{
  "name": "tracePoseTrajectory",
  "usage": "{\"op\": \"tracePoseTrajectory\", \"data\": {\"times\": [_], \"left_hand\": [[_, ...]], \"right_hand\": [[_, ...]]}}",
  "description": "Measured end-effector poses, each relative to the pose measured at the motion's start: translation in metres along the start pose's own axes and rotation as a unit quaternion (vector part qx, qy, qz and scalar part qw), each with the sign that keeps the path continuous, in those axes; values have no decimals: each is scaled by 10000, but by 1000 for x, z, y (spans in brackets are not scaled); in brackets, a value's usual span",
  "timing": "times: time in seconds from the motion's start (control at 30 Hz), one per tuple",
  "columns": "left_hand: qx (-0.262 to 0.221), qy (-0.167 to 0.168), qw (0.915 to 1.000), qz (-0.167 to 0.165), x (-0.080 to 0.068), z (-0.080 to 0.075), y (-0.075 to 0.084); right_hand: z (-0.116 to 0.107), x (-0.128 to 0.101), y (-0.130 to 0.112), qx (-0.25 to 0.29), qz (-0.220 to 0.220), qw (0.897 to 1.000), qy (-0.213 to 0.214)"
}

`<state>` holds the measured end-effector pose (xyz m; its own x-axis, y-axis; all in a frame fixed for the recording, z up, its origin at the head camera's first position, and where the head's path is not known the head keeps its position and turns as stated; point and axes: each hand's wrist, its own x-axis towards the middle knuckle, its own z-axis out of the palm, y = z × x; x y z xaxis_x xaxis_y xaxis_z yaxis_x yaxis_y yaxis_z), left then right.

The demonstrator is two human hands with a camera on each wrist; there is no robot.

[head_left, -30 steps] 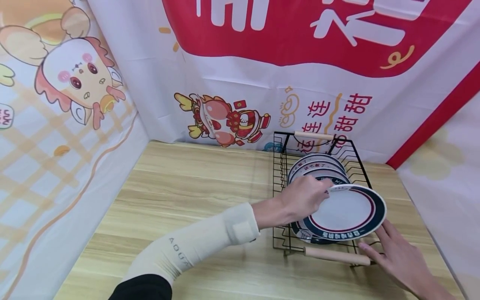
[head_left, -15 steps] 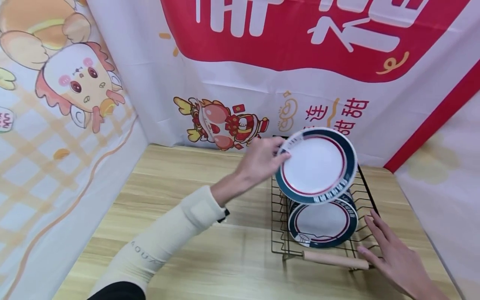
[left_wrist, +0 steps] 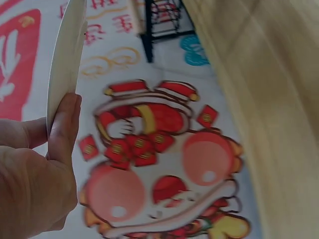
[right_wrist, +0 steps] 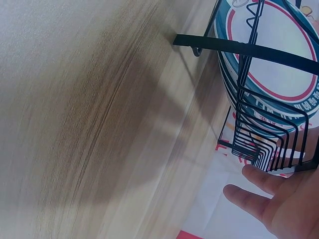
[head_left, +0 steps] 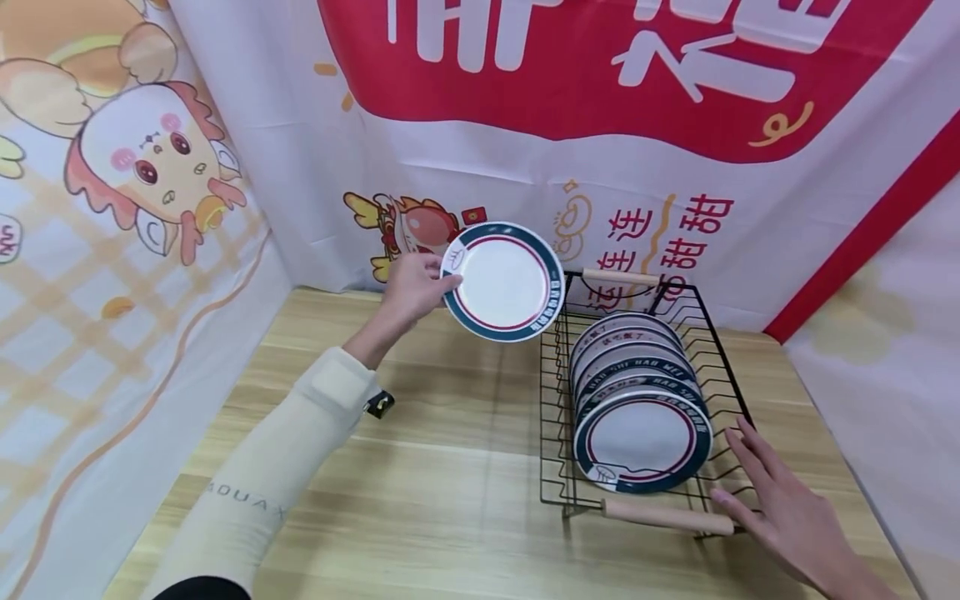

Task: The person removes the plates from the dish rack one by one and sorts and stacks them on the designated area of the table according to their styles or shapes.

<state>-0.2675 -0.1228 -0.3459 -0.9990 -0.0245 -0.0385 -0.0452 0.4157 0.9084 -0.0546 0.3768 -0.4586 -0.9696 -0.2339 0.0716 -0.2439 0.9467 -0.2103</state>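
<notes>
My left hand (head_left: 412,287) pinches the left edge of a white plate (head_left: 504,283) with a dark green rim band and a thin red ring. That plate is up in the air, left of the rack's far end, its face toward the head camera. Seen edge-on in the left wrist view, the plate (left_wrist: 67,64) sits between thumb and fingers. Several more plates (head_left: 641,442) stand in a row, leaning, in the black wire dish rack (head_left: 722,350). At the rack's near right corner is my right hand (head_left: 795,508), fingers extended along its side; contact is hard to tell.
Wooden handles (head_left: 667,517) are fixed at the rack's near and far ends. Beneath lies a light wood-grain table (head_left: 450,467). Printed cloth (head_left: 465,158) hangs behind it, with more cloth (head_left: 150,333) on the left side.
My left hand has lifted the plate from the rack's front, raised it over the other plates and carried it left. The right hand has stayed nearly still by the rack.
</notes>
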Motion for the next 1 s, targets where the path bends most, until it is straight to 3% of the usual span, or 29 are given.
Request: {"op": "tracePoseTrajectory", "data": {"times": [0.17, 0.3, 0.4, 0.63, 1.0], "left_hand": [[-223, 47, 9982, -546, 12, -5, -29], [88, 148, 9965, -814, 21, -4, -47], [279, 183, 9944, -1003, 28, 1, -63], [202, 128, 9889, -1465, 43, 20, -100], [-142, -15, 9795, -2010, 49, 45, -127]], "right_hand": [[1, 1, -1, -12, -20, 10000, 36], [2, 1, 0, -29, -7, 10000, 50], [2, 0, 0, -1, 4, 10000, 61], [1, 0, 0, -2, -9, 9999, 154], [2, 0, 0, -69, 27, 9999, 128]]}}
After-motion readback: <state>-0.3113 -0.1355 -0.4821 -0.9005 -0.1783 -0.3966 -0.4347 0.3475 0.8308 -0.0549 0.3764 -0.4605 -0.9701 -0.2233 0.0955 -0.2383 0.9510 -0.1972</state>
